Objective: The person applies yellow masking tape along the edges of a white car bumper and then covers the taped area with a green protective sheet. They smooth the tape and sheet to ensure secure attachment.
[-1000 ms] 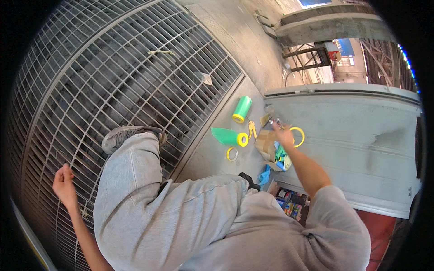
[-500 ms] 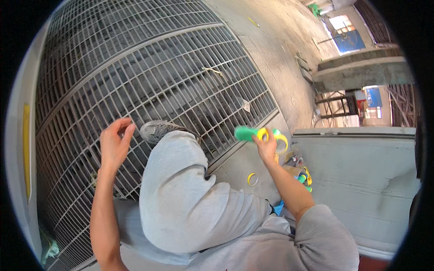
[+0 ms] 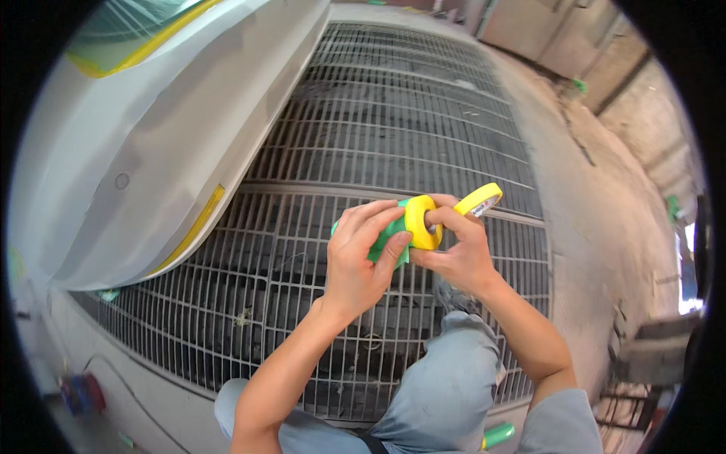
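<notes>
Both my hands meet in the middle of the view, above the floor grating, around a green roll of masking film [image 3: 387, 240] with a thick yellow tape end [image 3: 418, 219]. The fingers of my left hand [image 3: 354, 256] wrap round the green film, its thumb pressed along the near side. My right hand [image 3: 465, 253] grips the roll at the yellow end, with a finger at its core hole. A second, thinner roll of yellow tape [image 3: 478, 199] sits tilted at the back of my right hand; how it is held is hidden.
A pale grey vehicle body [image 3: 174, 129] rises at the left, with yellow tape strips [image 3: 193, 231] and plastic film [image 3: 128, 34] on it. Metal grating [image 3: 302, 333] spans the floor under my hands. Another green roll [image 3: 497, 435] lies near my right side. A dark hose [image 3: 136, 393] runs at lower left.
My view has swung left toward the vehicle body. My left hand, earlier apart and holding nothing, has come onto the green roll that my right hand carried.
</notes>
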`<state>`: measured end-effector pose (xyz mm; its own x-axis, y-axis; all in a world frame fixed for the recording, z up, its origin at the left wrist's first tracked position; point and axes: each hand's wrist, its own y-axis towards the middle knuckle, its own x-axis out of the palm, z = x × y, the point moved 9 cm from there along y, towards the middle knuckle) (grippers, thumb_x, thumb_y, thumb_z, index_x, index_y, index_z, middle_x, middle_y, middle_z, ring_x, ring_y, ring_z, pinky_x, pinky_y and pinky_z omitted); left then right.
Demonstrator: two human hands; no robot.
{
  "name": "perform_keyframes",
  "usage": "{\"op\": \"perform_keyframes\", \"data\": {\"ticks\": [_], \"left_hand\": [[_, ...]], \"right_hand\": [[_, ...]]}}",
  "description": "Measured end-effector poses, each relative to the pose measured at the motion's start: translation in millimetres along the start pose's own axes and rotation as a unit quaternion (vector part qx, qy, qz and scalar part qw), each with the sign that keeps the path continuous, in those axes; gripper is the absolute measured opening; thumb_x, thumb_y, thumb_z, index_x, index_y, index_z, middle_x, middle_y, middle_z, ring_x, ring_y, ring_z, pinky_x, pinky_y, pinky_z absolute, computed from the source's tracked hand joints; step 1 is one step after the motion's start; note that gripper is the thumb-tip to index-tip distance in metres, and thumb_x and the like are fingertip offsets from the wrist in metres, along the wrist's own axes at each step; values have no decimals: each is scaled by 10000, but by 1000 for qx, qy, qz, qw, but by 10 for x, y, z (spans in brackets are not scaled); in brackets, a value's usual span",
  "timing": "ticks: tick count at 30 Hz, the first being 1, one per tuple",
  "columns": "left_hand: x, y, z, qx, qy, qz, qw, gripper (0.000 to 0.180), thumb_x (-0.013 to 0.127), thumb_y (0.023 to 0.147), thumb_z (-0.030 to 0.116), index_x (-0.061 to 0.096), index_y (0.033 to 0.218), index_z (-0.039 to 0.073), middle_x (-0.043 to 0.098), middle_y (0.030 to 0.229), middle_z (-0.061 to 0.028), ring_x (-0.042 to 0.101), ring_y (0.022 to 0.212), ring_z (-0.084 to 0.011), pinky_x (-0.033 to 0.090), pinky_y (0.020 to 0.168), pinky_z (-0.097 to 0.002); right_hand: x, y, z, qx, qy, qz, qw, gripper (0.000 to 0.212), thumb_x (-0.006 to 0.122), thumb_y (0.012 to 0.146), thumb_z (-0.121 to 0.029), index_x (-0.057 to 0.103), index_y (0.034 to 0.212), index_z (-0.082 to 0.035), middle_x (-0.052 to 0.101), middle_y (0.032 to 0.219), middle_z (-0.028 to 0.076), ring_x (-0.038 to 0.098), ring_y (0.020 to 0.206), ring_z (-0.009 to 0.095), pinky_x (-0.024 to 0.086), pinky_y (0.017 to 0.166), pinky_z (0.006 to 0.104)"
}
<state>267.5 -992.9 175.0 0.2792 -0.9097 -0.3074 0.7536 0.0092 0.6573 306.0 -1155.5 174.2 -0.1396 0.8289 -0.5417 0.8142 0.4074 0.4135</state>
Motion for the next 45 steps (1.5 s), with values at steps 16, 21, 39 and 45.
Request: {"op": "perform_keyframes", "data": {"ticks": [16,21,39,45], "left_hand": [[219,23,-1912,-375,126,140,908,141,625,1070,124,582,1069,-10,651,1128,-112,635,959,-168,533,832,-317],[-94,-77,-2001,-425,42,303,852,376,614,1099,288,563,1303,-24,672,1181,-97,622,1043,-115,526,946,-290],[-716,-681,-2377,-436,-23,541,719,358,592,1113,333,640,1033,-13,641,892,-27,533,821,-91,471,750,-288],[-955,-1012,-2742,-436,26,602,668,382,650,1076,358,659,937,2,642,827,-30,534,778,-115,459,725,-311]], "right_hand": [[1424,1584,1822,-58,112,-323,938,533,978,672,-378,763,944,27,693,1012,177,692,896,347,559,819,434],[1799,1919,1584,-81,199,-316,924,679,931,643,-595,782,877,25,682,652,164,682,705,355,535,686,459],[2118,2233,826,-49,-63,-438,895,659,931,741,-553,746,787,78,572,569,89,547,496,212,469,551,395],[1950,2323,400,-219,-98,-377,895,522,955,700,-377,767,863,82,612,1051,147,612,909,263,495,760,389]]}}
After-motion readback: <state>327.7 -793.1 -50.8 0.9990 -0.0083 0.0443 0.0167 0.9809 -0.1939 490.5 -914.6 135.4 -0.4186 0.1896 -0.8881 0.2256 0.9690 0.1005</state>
